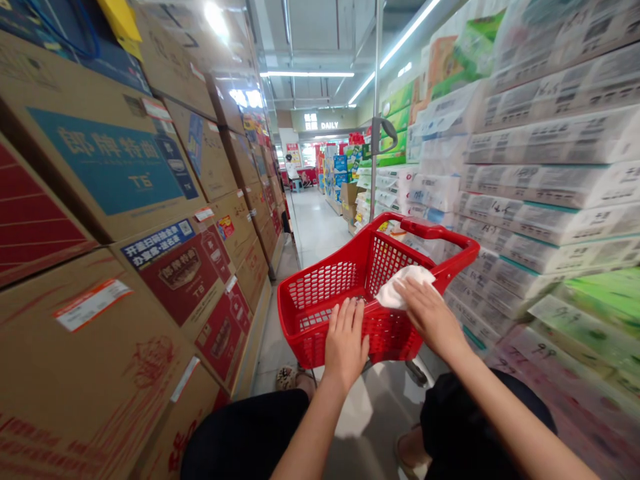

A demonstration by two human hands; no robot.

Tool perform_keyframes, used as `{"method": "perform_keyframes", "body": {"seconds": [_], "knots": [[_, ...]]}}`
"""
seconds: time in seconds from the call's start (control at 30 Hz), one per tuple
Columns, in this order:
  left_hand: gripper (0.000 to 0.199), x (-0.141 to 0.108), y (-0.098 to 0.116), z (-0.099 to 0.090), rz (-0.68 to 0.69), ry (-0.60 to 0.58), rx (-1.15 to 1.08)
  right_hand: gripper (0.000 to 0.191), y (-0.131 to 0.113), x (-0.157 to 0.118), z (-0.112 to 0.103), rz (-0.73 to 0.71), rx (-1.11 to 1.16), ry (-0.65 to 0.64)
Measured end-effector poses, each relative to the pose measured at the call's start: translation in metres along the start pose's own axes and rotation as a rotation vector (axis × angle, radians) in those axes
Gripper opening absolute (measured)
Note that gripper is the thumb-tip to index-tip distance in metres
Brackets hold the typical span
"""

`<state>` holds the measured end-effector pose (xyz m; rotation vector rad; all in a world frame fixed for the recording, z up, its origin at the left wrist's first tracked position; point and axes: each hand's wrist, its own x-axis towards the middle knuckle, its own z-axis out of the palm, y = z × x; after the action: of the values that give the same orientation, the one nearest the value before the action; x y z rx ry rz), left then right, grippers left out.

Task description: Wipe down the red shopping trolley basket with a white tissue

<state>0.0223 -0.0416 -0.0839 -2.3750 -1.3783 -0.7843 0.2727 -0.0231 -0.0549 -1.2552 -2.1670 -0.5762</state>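
Observation:
A red plastic shopping cart stands in front of me between my knees, its handle end pointing to the right. My right hand presses a crumpled white cloth onto the near rim of the basket; whether it is fabric or paper, I cannot tell. Against the same rim, further left, my left hand lies with its fingers stretched out and nothing in it. The side and floor of the basket show holes in a grid. Part of the near side is hidden behind my hands.
Stacked cardboard boxes line the left side. Tall piles of wrapped white packs rise close on the right, with green packs lower down. A glass door with a grey handle stands beyond the cart. Far down the aisle a person sits.

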Motion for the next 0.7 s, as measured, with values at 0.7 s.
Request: {"method": "perform_keyframes", "body": {"seconds": [0.7], "knots": [[0.083, -0.007, 0.007, -0.01, -0.187, 0.011, 0.103, 0.062, -0.007, 0.004, 0.002, 0.064, -0.118, 0.008]]}}
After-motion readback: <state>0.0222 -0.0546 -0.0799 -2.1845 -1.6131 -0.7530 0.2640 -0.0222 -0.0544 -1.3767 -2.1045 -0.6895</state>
